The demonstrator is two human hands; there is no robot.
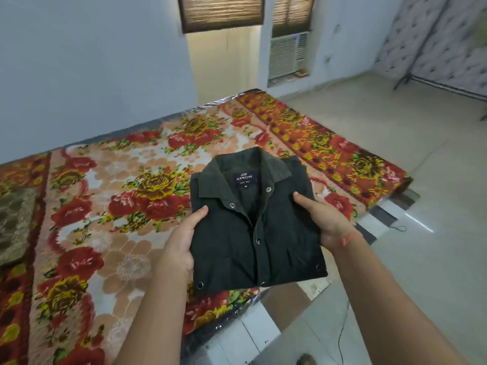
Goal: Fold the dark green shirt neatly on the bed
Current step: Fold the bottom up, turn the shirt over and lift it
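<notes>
The dark green shirt (253, 227) is folded into a compact rectangle, collar up and away from me, its label and snap buttons showing. It is held above the near right part of the bed (118, 180), which wears a red and yellow floral cover. My left hand (181, 241) grips the shirt's left edge, thumb on top. My right hand (324, 219) grips the right edge the same way, with an orange thread around the wrist. The fingers of both hands are hidden under the cloth.
A brownish patterned cloth (13, 222) lies at the bed's left edge. The bed's near corner and a white box (253, 335) sit below the shirt. Pale tiled floor (395, 154) spreads to the right, with a black cable (342, 341). A window air conditioner (287, 54) is on the far wall.
</notes>
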